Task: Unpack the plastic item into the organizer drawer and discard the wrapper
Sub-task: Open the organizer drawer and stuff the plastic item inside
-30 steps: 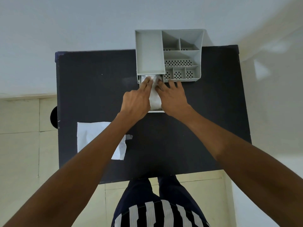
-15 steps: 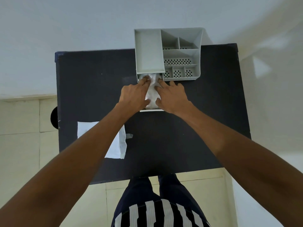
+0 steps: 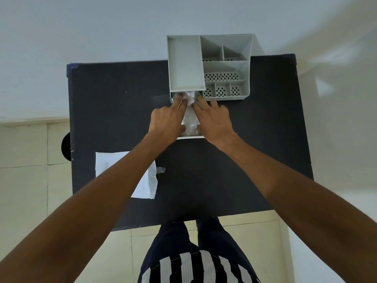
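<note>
A grey organizer (image 3: pixel 208 66) with several compartments stands at the far edge of the black table (image 3: pixel 114 111). Its white drawer (image 3: pixel 190 137) is pulled out toward me under the left compartment. A crumpled clear plastic item (image 3: pixel 190 117) lies in the drawer. My left hand (image 3: pixel 166 122) and my right hand (image 3: pixel 214 121) press on it from either side, fingertips reaching under the organizer's front edge. Most of the drawer is hidden by my hands. The flat white wrapper (image 3: pixel 114 166) lies on the table at the near left, partly under my left forearm.
A small torn strip (image 3: pixel 161 170) lies beside the wrapper. A dark round object (image 3: pixel 65 148) shows past the table's left edge. Pale tiled floor surrounds the table, and my legs stand at its near edge.
Both hands have pushed the plastic item a little deeper into the drawer, fingertips now under the organizer's edge. The wrapper has not moved.
</note>
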